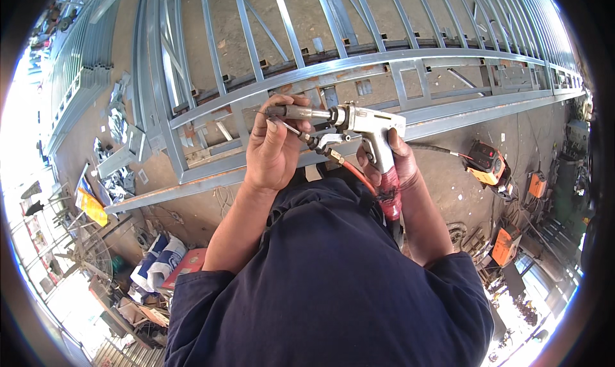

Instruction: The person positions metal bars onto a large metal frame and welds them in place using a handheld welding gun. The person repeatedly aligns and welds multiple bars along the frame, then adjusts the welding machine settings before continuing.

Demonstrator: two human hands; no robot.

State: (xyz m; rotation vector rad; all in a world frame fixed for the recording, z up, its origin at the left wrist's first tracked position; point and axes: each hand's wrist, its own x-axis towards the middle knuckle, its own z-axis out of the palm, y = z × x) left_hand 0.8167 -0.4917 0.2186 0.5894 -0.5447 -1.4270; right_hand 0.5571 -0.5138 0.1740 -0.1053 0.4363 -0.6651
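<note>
Gun (pixel 375 123) is up in front of the chest, spanning both sets of fingers, barrel pointing to the person's left.

Right hand (pixel 405 165) grasps the gun's handle: thumb on the near side, fingers wrapped round it. Red wrap (pixel 389 191) on the handle runs along and below those fingers.

Left hand (pixel 272 152) grips the front end: fingers curl behind the nozzle (pixel 288 112), thumb near the end of the thin tube (pixel 288 128) just below it. Exact thumb contact: can't tell. Fine wire (pixel 259 112) sticks out by the left fingertips.

Between the two hands, a lever-like bracket (pixel 333 138) sits under the barrel. Orange hose (pixel 359 176) leaves the tube fitting and slopes down toward the right fingers.

Beyond the fingers of both hands: big metal frame (pixel 359 62), long rails with many parallel bars, well apart from the gun as far as visible. Right of the right fingers: orange-and-black machine (pixel 487 165) on the floor. Well left of and below the left fingers: yellow sheet (pixel 91 207), white-and-blue bags (pixel 163 261).
</note>
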